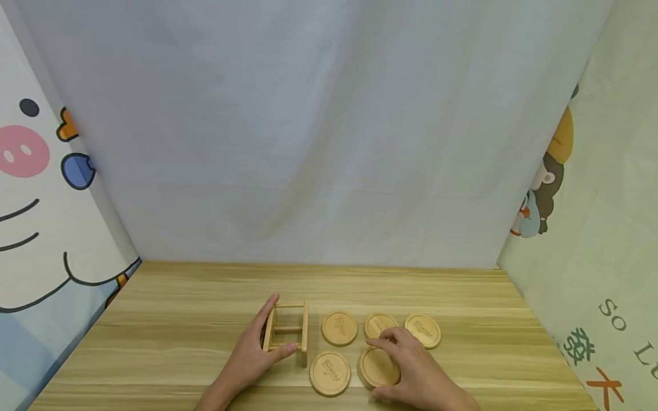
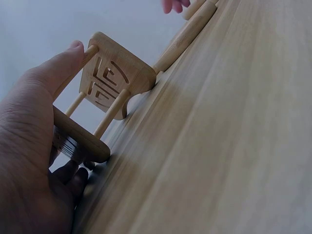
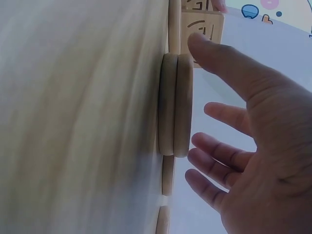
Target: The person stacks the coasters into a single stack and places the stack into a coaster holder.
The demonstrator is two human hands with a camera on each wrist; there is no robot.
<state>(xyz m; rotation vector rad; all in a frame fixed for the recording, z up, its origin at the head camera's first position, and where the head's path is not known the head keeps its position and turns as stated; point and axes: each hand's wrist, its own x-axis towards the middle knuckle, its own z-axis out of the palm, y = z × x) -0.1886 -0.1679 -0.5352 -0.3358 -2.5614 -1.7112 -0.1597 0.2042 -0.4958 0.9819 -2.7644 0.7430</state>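
Observation:
On the table's left half, my left hand [image 1: 247,357] grips a small wooden coaster holder [image 1: 305,334] by its near-left side panel. The left wrist view has the thumb along a dowel and the other fingers below the panel; the holder's far panel [image 2: 134,80] shows carved slots. Over a stack of two round bamboo coasters [image 1: 380,368] hovers my right hand [image 1: 416,371]. From the right wrist, its fingers spread loosely beside the stacked coasters [image 3: 168,105], with a gap between them. The stack's upper coaster shows a plain face.
A single coaster [image 1: 329,374] lies left of the stack. Behind is a row of three more: a left coaster [image 1: 339,329], a middle coaster [image 1: 377,324] partly behind the right fingers, and a right coaster [image 1: 422,331]. A pale curtain [image 1: 319,142] borders the table's [image 1: 180,319] back edge.

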